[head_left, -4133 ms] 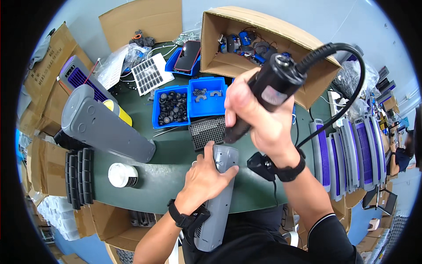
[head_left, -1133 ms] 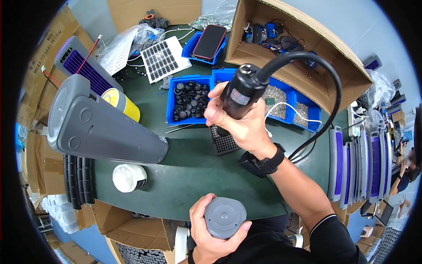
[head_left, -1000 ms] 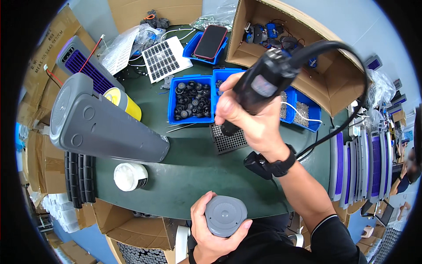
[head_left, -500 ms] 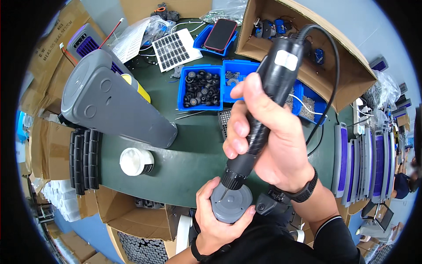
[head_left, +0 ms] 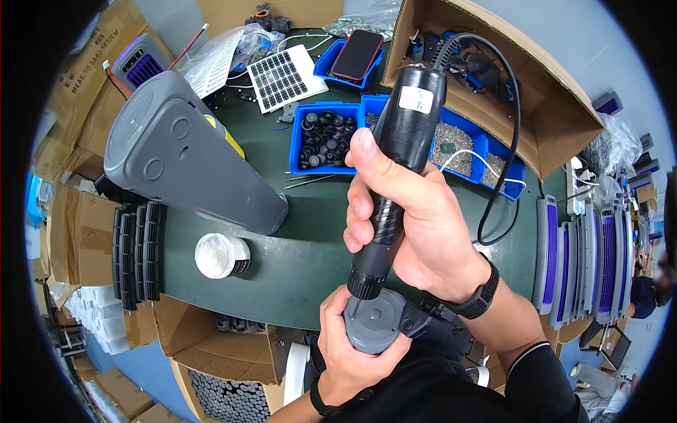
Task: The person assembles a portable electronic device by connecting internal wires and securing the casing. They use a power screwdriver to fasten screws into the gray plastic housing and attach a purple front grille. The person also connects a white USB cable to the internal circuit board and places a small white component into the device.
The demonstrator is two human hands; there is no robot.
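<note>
My right hand [head_left: 434, 225] is wrapped round a black electric screwdriver [head_left: 412, 134], its thumb along the upper side. The driver leans downward, and its thin bit meets the left part of a round grey plastic part [head_left: 377, 323] with a raised centre. Whether a screw sits under the bit is too small to tell. My left hand [head_left: 345, 356] grips that round part from the left and below, fingers curled along its rim. Left of the hands stands a white-topped jar [head_left: 222, 256] on the green table. A tall grey housing [head_left: 190, 155] leans behind it.
Blue bins with black rollers [head_left: 326, 139] and small screws [head_left: 453, 144] line the back, near a phone [head_left: 357, 55]. An open carton [head_left: 550, 106] holds motors. Purple-grey panels [head_left: 606, 261] stand at right, black slatted parts [head_left: 136, 254] at left. The driver's cable [head_left: 518, 141] loops rightward.
The screwdriver's upper end has swung left and it stands steeper, with my right hand shifted left too. Its bit now sits nearer the left edge of the round part. My left hand keeps its hold.
</note>
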